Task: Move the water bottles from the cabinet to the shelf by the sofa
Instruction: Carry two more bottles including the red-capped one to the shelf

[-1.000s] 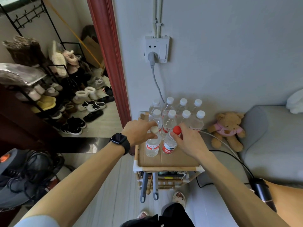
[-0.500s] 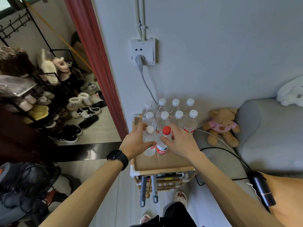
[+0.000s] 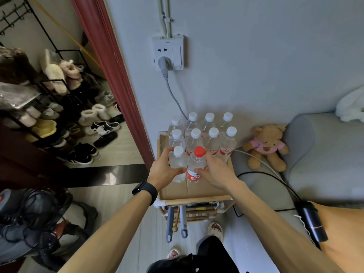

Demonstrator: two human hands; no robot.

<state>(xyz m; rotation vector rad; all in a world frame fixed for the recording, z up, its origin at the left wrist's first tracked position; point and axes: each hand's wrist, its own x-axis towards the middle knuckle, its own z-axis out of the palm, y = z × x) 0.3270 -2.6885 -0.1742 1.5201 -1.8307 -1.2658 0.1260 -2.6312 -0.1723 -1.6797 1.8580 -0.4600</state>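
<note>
Head view. The left hand point(image 3: 164, 171), with a black smartwatch point(image 3: 144, 191) on its wrist, gripped a clear plastic water bottle with a white cap point(image 3: 178, 161). Its thumb lay across the near side of the bottle and its fingers curled round the far left side. The right hand point(image 3: 215, 172) gripped a clear plastic water bottle with a red cap and red label point(image 3: 195, 166), with the thumb on the near side and the fingers wrapped round the right side. Both bottles stood upright and touched one another on the brown cardboard sheet point(image 3: 197, 191) covering the top of the light wooden shelf unit point(image 3: 199, 198). Just behind them, eight more clear white-capped bottles point(image 3: 212, 138) stood in two rows of four near the grey wall. The shelf unit stood between a dark red door frame point(image 3: 118, 79) and a grey fabric sofa point(image 3: 325, 158). A tan teddy bear in a pink shirt point(image 3: 266, 146) sat just right of the bottles, against the sofa. A grey cable point(image 3: 173, 95) ran from a white wall socket point(image 3: 168, 53) down behind the bottles.
</note>
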